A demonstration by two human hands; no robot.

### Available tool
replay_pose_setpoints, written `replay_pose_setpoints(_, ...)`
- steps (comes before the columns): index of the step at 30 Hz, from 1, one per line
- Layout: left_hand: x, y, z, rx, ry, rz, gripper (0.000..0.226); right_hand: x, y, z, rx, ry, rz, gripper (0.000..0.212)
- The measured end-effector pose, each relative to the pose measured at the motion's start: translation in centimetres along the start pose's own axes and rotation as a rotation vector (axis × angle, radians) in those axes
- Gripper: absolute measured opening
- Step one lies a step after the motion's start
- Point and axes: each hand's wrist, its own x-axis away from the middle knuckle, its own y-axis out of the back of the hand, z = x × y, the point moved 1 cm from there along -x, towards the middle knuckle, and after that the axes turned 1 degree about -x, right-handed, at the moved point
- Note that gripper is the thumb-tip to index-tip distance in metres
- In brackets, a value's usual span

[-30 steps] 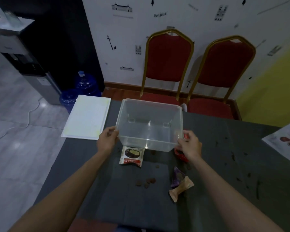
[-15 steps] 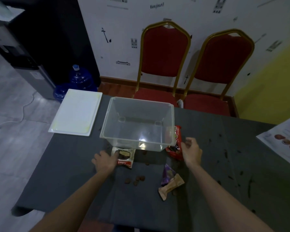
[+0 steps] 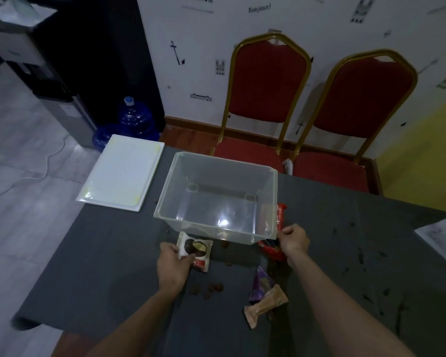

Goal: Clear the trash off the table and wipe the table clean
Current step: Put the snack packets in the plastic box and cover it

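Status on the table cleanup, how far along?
Early. Done: the bin stands on the table, empty. In hand: left hand grips the white wrapper; right hand is curled beside the red wrapper, grip unclear. Left: purple wrapper, tan wrapper, crumbs, dark stains to wipe.

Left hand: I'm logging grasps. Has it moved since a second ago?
Yes. The left hand came off the side of the bin, toward the person, and now pinches the white wrapper in front of it.
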Motion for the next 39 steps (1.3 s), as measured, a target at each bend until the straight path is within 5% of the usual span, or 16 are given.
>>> replay_pose_setpoints(6,3.3,4.5,-1.2,0.388,0.058,-0.250,0.031,0.0,0.5,-0.1,-0.202,-0.167,0.016,0.045)
replay_pose_setpoints(10,4.5,9.5,-3.8,0.663,-0.169,-0.480,0.021,-0.3,1.4,0.1,-0.369,-0.233,-0.036,0.041)
replay_pose_setpoints(15,2.3,11.9,-10.0,0.440,-0.572,-0.317,0.018,0.3,4.0,2.1,-0.629,-0.142,-0.153,0.036)
replay_pose_setpoints(20,-3.9,8.8,-15.1,-0.031,-0.899,-0.010,0.020,3.2,7.5,8.8,-0.813,0.362,-0.113,0.037)
replay_pose_setpoints(23,-8.2,5.3,-15.6,-0.331,-0.842,0.178,0.017,4.4,7.6,13.4,-0.535,0.692,0.054,0.034)
replay_pose_setpoints(27,-10.9,2.6,-14.8,-0.477,-0.725,0.234,0.013,4.8,3.3,16.3,0.157,0.925,0.220,0.024)
replay_pose_setpoints(34,-13.7,0.6,-14.0,-0.545,-0.675,0.313,0.020,0.4,-4.7,14.7,0.726,0.805,0.230,0.018)
replay_pose_setpoints(39,-13.1,-0.4,-12.5,-0.961,-0.755,0.249,0.043,0.9,-6.3,14.7,0.950,0.851,0.177,0.023)
